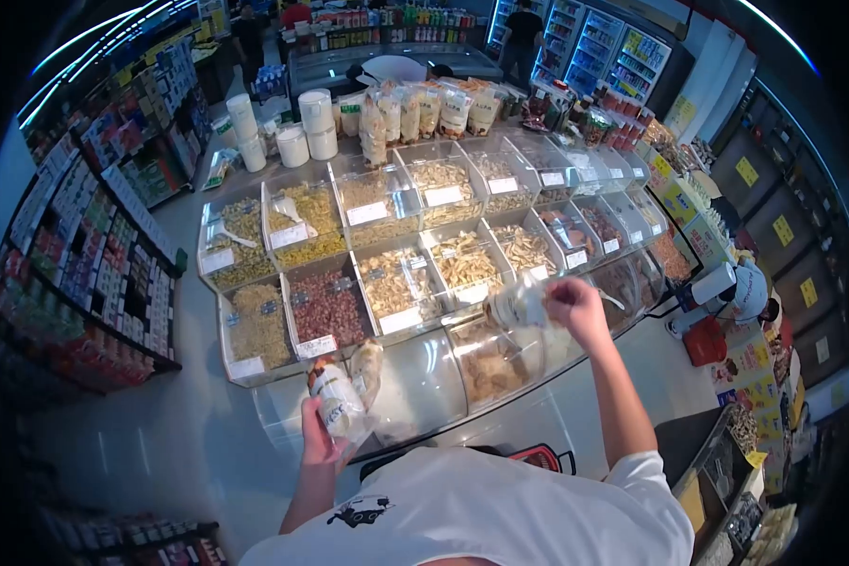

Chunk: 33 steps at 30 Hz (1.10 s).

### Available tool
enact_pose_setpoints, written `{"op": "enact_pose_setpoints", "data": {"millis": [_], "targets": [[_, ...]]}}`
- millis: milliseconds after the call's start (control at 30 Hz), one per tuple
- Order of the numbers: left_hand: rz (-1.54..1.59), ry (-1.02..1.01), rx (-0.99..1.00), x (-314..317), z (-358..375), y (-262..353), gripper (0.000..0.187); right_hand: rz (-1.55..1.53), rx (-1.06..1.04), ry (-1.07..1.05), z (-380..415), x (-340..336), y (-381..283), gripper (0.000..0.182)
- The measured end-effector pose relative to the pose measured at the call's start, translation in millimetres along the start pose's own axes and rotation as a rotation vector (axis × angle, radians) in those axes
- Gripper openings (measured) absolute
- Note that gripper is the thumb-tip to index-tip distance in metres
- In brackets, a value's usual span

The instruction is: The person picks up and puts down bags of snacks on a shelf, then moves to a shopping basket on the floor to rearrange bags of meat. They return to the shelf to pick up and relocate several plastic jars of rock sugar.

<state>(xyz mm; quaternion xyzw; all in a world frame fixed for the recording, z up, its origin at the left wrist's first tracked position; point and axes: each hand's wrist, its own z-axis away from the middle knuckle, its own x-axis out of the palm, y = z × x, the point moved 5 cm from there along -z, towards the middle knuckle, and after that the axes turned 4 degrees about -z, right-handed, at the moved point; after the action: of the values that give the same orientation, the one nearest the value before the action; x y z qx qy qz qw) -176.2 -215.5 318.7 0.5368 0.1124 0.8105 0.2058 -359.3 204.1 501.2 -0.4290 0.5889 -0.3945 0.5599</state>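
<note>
My left hand (318, 434) is closed around the side of a printed clear plastic bag of dried food (337, 400) at the front left of the bulk display. Right beside it, a second filled plastic bag (367, 374) leans over the front lids. My right hand (575, 307) is a fist gripping one end of another printed clear plastic bag (519, 306), which is slightly blurred and hangs over the front bins. Below that bag is a clear-lidded bin (493, 361) of brown dried goods. A bin of reddish nuts (326, 307) stands just beyond my left hand.
Rows of clear bins with white labels (366, 213) fill the display. White tubs (317, 123) and upright filled bags (454, 108) line its back. A red basket (705, 341) and a person in a light top (749, 288) are at right. Shelves (85, 255) stand left.
</note>
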Motion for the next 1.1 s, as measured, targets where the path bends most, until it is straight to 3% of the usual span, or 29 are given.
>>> {"op": "enact_pose_setpoints", "data": {"millis": [67, 133, 267, 367, 467, 533, 567, 633, 733, 800, 867, 933, 1067, 1100], "targets": [[0.033, 0.008, 0.004, 19.1, -9.4, 24.2, 0.064, -0.158, -0.058, -0.029, -46.8, 18.5, -37.1, 0.02], [0.055, 0.014, 0.01, 31.6, -18.9, 44.0, 0.066, -0.095, -0.199, 0.001, -93.4, 37.7, -76.1, 0.025], [0.147, -0.126, 0.083, 50.9, -41.8, 70.6, 0.07, 0.049, -0.271, -0.055, -180.5, 75.8, -127.5, 0.028], [0.14, -0.099, 0.106, 37.2, -67.8, 74.7, 0.07, 0.137, -0.379, -0.08, -248.6, 101.7, -141.0, 0.028], [0.073, 0.067, 0.153, 30.4, -83.2, 77.8, 0.071, 0.127, -0.392, -0.106, -303.8, 131.7, -150.4, 0.029], [0.166, -0.02, 0.094, 31.9, -87.6, 72.8, 0.072, 0.256, -0.524, -0.048, -335.7, 150.3, -159.1, 0.031], [0.192, -0.16, 0.065, 20.7, -92.4, 71.1, 0.075, 0.226, -0.508, -0.068, -351.6, 161.1, -160.7, 0.03], [0.162, -0.084, 0.094, 14.9, -102.2, 68.0, 0.076, 0.215, -0.537, -0.053, -378.3, 182.2, -163.2, 0.028], [0.167, 0.026, 0.103, 9.2, -113.2, 69.2, 0.08, 0.2, -0.56, -0.006, -417.6, 210.1, -154.1, 0.024], [0.282, -0.028, 0.019, 20.8, -111.6, 67.9, 0.08, 0.241, -0.598, 0.154, -433.9, 221.7, -140.9, 0.023], [0.29, -0.04, -0.001, 27.2, -113.2, 68.7, 0.081, 0.25, -0.569, 0.131, -456.2, 237.5, -109.3, 0.024], [0.29, -0.073, -0.016, 41.4, -113.9, 73.1, 0.081, -0.048, -0.51, 0.051, -469.9, 247.9, -86.0, 0.042], [0.278, 0.004, -0.025, 48.4, -113.3, 78.9, 0.079, -0.134, -0.613, 0.186, -445.2, 250.0, -50.9, 0.061], [0.283, -0.014, -0.057, 48.3, -114.5, 79.2, 0.079, -0.092, -0.499, 0.147, -435.5, 253.3, -37.5, 0.064]]}}
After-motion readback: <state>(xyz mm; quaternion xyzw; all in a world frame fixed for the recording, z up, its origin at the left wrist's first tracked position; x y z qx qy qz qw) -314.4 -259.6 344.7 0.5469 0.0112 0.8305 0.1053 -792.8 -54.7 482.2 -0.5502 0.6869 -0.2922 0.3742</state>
